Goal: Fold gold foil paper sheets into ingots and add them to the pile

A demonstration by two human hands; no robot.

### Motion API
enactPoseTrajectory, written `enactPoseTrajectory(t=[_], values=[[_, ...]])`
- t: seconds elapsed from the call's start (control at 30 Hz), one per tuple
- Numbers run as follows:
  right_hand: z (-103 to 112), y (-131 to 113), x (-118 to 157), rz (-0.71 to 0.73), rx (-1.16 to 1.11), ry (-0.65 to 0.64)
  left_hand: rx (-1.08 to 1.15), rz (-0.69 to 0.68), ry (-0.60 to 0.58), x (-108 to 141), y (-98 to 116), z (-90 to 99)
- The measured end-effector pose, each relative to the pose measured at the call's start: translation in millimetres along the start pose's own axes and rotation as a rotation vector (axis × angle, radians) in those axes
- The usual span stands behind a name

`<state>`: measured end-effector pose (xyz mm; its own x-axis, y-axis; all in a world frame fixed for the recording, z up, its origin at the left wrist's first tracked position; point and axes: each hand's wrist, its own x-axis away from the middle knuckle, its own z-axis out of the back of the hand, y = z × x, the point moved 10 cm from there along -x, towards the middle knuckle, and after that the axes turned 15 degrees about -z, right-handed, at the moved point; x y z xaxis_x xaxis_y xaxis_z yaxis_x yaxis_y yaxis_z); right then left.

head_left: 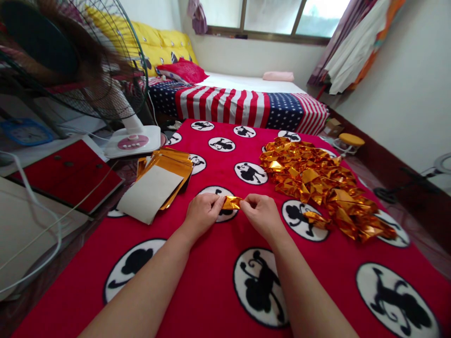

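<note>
A small folded piece of shiny gold foil paper (232,203) is stretched between my two hands, over the red cloth (207,267) with black monkey figures in white circles. My left hand (204,210) pinches its left end, and my right hand (260,213) pinches the right end. To the left lies a stack of flat gold foil sheets (176,162), with a pale card (150,192) on top. On the right spreads a large heap of folded gold foil pieces (313,180). One loose folded piece (317,218) rests at the heap's near edge.
A fan (132,122) stands at the left beside a red panel (70,173) and a blue clock (28,131). Behind the table is a bed with a striped and starred cover (225,104). A yellow-topped stool (351,139) stands on the floor at right.
</note>
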<state>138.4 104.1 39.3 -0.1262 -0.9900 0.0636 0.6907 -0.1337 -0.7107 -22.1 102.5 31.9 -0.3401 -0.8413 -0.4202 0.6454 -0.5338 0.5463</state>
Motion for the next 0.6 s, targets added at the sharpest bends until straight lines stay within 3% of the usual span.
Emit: enactPoseTrajectory(t=[0.13,0.33,0.6], values=[[-1,0,0,0.009,0.043,-0.006,-0.002,0.015,-0.033,0,-1,-3.5],[-6,-8,3,0.066,0.064,-0.057,0.031,0.099,0.027,3,-9,0.2],[-14,-7,2,0.047,-0.303,-0.19,0.033,0.072,0.081,3,-12,2.6]])
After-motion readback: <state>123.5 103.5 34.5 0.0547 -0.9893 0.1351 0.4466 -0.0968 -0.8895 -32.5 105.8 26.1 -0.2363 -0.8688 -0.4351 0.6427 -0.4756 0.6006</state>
